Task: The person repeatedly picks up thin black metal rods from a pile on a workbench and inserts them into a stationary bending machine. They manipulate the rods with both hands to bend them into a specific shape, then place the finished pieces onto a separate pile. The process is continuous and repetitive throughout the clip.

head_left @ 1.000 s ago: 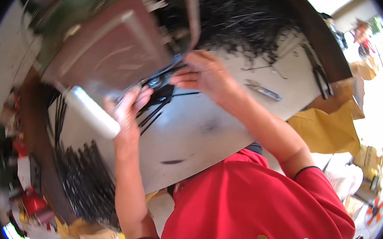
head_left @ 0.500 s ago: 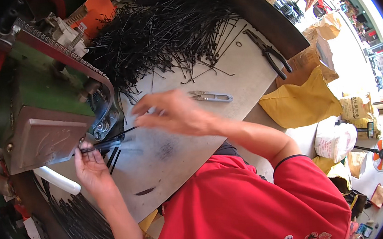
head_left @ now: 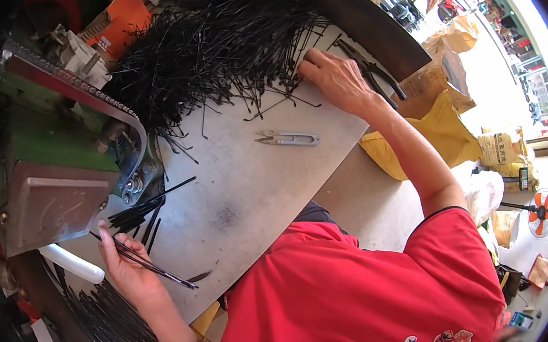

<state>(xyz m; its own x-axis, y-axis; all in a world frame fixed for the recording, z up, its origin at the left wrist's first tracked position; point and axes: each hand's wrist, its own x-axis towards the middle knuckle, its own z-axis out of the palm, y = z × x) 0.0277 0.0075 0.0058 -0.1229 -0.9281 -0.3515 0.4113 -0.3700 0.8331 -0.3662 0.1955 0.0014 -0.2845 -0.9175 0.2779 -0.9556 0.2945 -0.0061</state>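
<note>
Clock read from mid-view, 12 at the top.

Left hand (head_left: pixel 133 269) at 8, palm partly up. Grip pinching a few thin dark rods (head_left: pixel 158 268) between thumb and fingers; rods slant from 10 toward 4, far ends above the near edge of the bench (head_left: pixel 270 198).

Right hand (head_left: pixel 340 85) between 1 and 2, arm reaching over from 4. Fingers bent, tips at the right margin of the black heap (head_left: pixel 210 52) of hooked rods, which spreads around 11. Cannot tell whether that grip is pinching a rod.

Pliers (head_left: pixel 377 75) just beside the right hand, on its 3 o'clock side. Snips (head_left: pixel 287 139) lie on the bench just off centre, at 12 to 1, well apart from both hands.

Green machine (head_left: pixel 53 139) at 9 to 10. Small cluster (head_left: pixel 134 215) of black rods at its foot, near the left hand, toward 1 from it. White bar (head_left: pixel 75 264) at 8, pointing to 4. Larger bundle (head_left: pixel 114 331) below it. Yellow sack (head_left: pixel 432 136) at 3, off the bench.
</note>
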